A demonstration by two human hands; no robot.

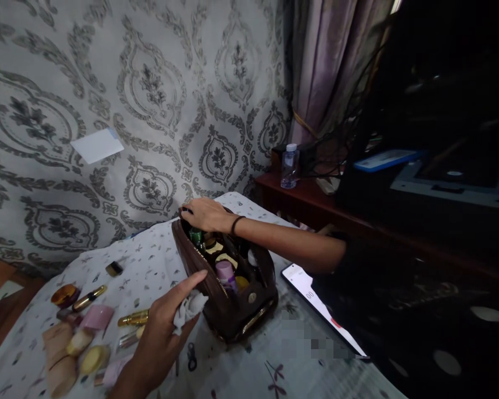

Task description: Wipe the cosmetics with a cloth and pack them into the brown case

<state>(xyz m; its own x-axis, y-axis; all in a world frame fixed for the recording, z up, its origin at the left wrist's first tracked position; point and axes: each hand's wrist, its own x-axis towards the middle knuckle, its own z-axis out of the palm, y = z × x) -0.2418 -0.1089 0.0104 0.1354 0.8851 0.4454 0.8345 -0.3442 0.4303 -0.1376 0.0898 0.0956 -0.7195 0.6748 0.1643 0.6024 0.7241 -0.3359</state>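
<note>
A brown toiletry bag (187, 252) stands unzipped on the patterned bed sheet. Inside it are a lilac-capped bottle (225, 272), a green item (195, 236) and several other small containers. My right hand (208, 215) reaches across the bag, its fingers closed over the rim at the far left end; the fingertips are partly hidden. Held in the palm of my left hand (164, 316) is a crumpled white tissue (190, 310). That hand's index finger points out against the bag's near side.
Several cosmetics lie at lower left, among them a pink jar (97, 317), a gold tube (133, 318) and a beige tube (61, 377). A lit phone (320, 310) rests right of the bag. On the reddish-brown table (270, 183) stands a clear bottle (289, 169).
</note>
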